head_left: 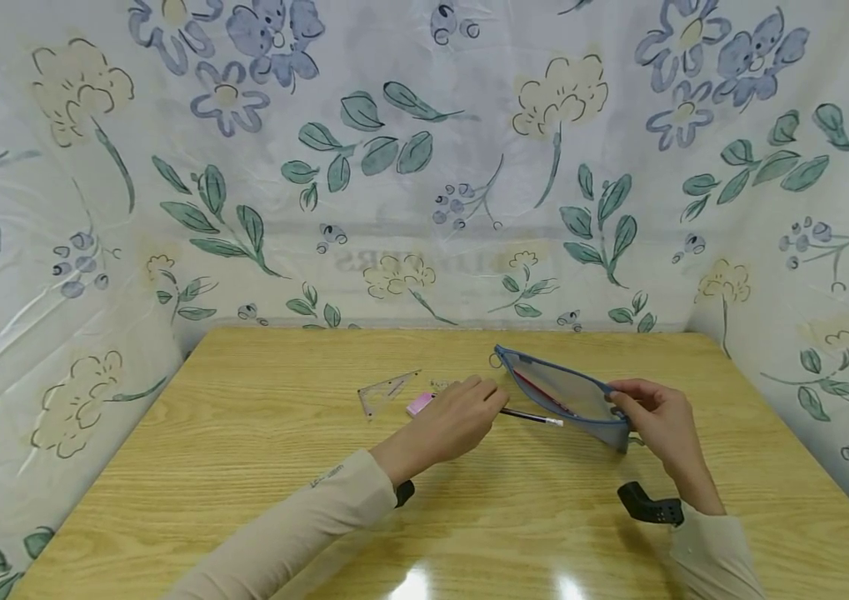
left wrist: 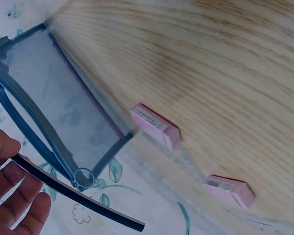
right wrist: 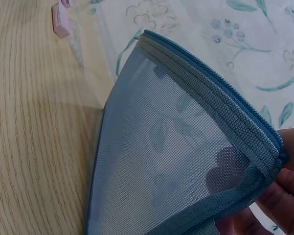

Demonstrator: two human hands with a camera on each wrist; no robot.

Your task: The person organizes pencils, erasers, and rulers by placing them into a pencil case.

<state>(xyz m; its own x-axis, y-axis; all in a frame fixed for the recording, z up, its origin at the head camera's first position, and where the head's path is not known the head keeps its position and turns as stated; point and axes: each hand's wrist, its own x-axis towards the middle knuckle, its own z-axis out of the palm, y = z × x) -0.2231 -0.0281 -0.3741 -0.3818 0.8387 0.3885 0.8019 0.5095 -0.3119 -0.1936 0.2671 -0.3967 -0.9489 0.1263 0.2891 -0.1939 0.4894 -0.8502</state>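
My left hand [head_left: 461,417] pinches a black pencil [head_left: 525,415] between thumb and fingers, its white eraser end pointing right. In the left wrist view the same pencil [left wrist: 83,198] slants down across the blue pouch's zip-pull ring. My right hand [head_left: 660,417] grips the right end of that blue mesh zip pouch [head_left: 606,432], whose zipped mouth gapes. Inside the pouch lies a slim red stick like a pencil [head_left: 540,390]. The right wrist view shows the mesh [right wrist: 151,127] close up, with fingertips visible through it at the corner.
Two pink erasers [left wrist: 156,127] [left wrist: 230,190] lie on the wooden table [head_left: 244,433], partly behind my left hand in the head view. A clear set square [head_left: 368,402] lies left of them. Floral cloth [head_left: 424,192] hangs behind the table and along both sides.
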